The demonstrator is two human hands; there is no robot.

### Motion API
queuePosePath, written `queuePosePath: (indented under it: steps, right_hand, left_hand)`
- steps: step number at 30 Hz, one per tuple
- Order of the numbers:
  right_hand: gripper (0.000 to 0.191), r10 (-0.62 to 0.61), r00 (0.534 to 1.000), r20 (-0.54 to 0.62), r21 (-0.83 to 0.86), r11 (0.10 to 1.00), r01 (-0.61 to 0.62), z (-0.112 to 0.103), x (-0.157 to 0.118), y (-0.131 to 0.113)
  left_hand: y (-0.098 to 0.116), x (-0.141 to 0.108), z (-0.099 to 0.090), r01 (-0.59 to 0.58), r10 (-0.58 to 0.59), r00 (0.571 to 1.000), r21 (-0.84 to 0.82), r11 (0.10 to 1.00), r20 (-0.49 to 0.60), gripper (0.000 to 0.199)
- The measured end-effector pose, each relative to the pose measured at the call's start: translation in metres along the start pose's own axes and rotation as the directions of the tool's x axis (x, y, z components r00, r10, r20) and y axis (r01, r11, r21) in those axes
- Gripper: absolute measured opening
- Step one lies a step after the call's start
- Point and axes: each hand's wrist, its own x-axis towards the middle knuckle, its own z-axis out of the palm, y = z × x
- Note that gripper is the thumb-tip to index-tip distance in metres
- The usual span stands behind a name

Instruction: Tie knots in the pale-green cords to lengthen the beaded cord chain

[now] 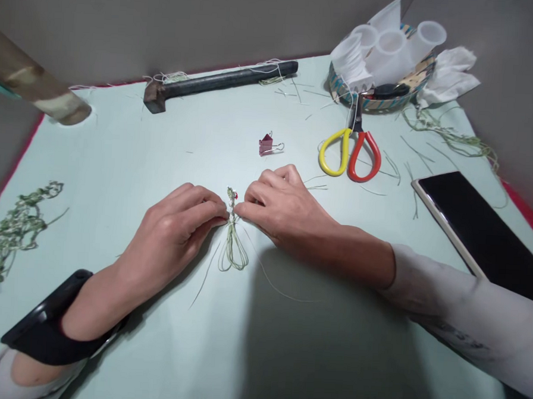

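Observation:
A small knotted green-and-white cord piece (231, 212) lies upright in front of me, with a tiny red spot near its top. Below its knots hang looped green strands (234, 251), and a thin loose end trails off to each side. My left hand (180, 222) is closed in a pinch at the piece's left edge. From the right, my right hand (277, 203) pinches it at about the same height, its other fingers curled. The fingertips hide exactly which strands are held. On my left wrist sits a black watch-like band (50, 319).
Beyond my hands lie a purple binder clip (266, 145), scissors (356, 147) with yellow and red handles, and a hammer (223, 81). A basket (387, 104) holds white plastic tubes. A phone (483, 229) lies right, knotted green cords (19, 228) left. Thread scraps are scattered about.

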Motion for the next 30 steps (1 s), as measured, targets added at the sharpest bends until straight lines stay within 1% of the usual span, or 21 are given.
queuePosePath:
  steps: [6,9,11,15,20,23,30]
  right_hand:
    - [0.040,0.002,0.999,-0.036,-0.010,1.000,-0.003,-0.001,-0.003,-0.002]
    - [0.036,0.006,0.999,-0.040,-0.002,1.000,-0.006,0.000,-0.005,-0.004]
    - [0.034,0.001,1.000,-0.029,0.006,1.000,0.000,0.000,-0.006,-0.005]
    - [0.034,0.001,1.000,-0.008,0.006,1.000,-0.001,-0.001,-0.004,-0.007]
    - [0.030,-0.030,1.000,-0.008,-0.020,0.999,0.030,0.000,0.000,-0.006]
    - [0.029,-0.055,0.998,-0.028,-0.041,0.998,0.054,0.003,0.000,-0.004]
    - [0.035,-0.124,0.987,-0.104,-0.090,0.989,0.115,0.007,-0.004,-0.002]
  left_hand:
    - [0.009,-0.003,0.001,0.059,-0.060,0.998,0.005,0.998,0.007,0.019]
    - [0.013,-0.005,0.001,0.086,-0.087,0.996,0.028,0.996,0.019,0.018]
    - [0.015,-0.005,0.001,0.088,-0.088,0.996,0.035,0.996,0.008,0.017]
    - [0.013,-0.004,0.003,0.086,-0.086,0.996,0.023,0.996,-0.024,0.014]
    - [0.015,-0.003,0.003,0.052,-0.052,0.999,0.016,0.999,-0.008,0.014]
    - [0.017,-0.003,0.005,0.026,-0.026,1.000,0.018,0.999,-0.009,0.017]
    - [0.018,-0.004,0.006,-0.014,0.015,0.999,0.024,1.000,-0.036,0.022]
